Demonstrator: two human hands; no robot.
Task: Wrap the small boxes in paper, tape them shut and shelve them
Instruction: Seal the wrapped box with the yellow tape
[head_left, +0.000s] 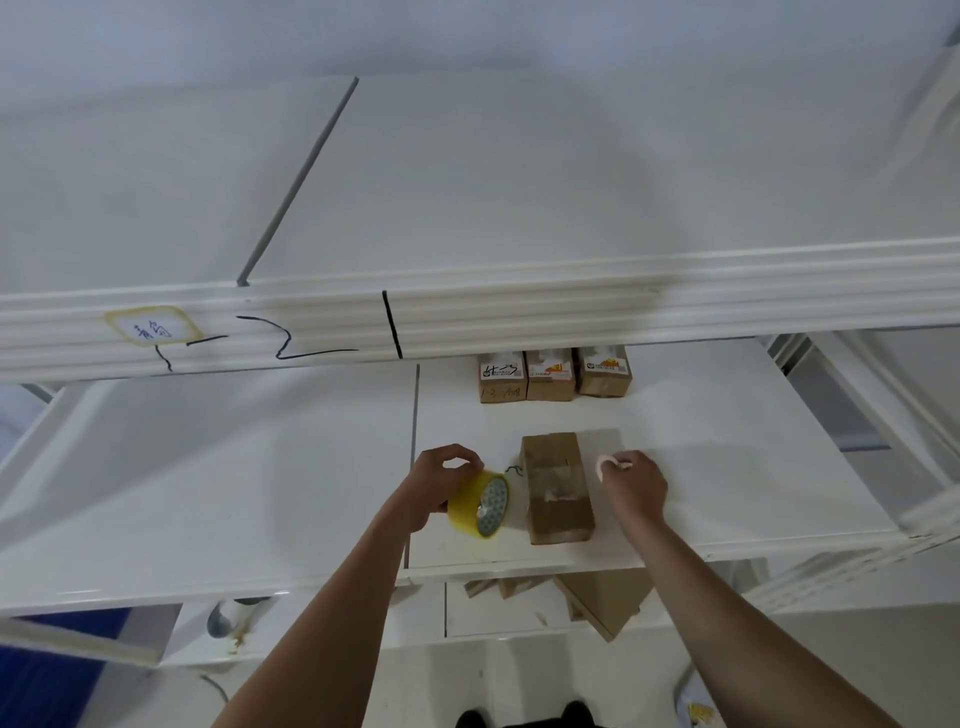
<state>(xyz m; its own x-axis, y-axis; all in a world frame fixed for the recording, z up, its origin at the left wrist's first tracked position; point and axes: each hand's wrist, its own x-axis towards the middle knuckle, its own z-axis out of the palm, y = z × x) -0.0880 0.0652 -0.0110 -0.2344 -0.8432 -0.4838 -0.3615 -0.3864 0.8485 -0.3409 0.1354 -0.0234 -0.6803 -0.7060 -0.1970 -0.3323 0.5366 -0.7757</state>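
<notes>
So, counts: one wrapped box (557, 487) lying flat on the white shelf (260, 493), long axis running near to far, clear tape across its top. One roll of yellow tape (480, 504) just left of it, standing on edge, core facing right toward the box. Three small labelled boxes (553, 373) in a row at the far side of the same shelf, touching side by side, partly tucked under the upper shelf rail (467, 317); the leftmost has handwriting on it.

Hands: left hand (441, 480) grips the tape roll from the left, fingers curled over its top edge. Right hand (635, 480) sits just right of the wrapped box, fingers curled with the fingertips pinched together; it looks like a bit of clear tape between them, but I can't tell for sure. Neither hand is touching the box.

Around: the upper rail carries one yellow-edged handwritten label (153, 326) at left, plus black marker lines. A vertical seam (414, 441) splits the shelf just left of the tape roll. Below the near edge, a pile of brown cardboard pieces (587, 592) on a lower level, count unclear. A grey-white cylindrical object (228, 616) lower left, partly hidden by the shelf edge. Right side: white frame post (883, 431).

Nothing blocks the box; both forearms flank it.
</notes>
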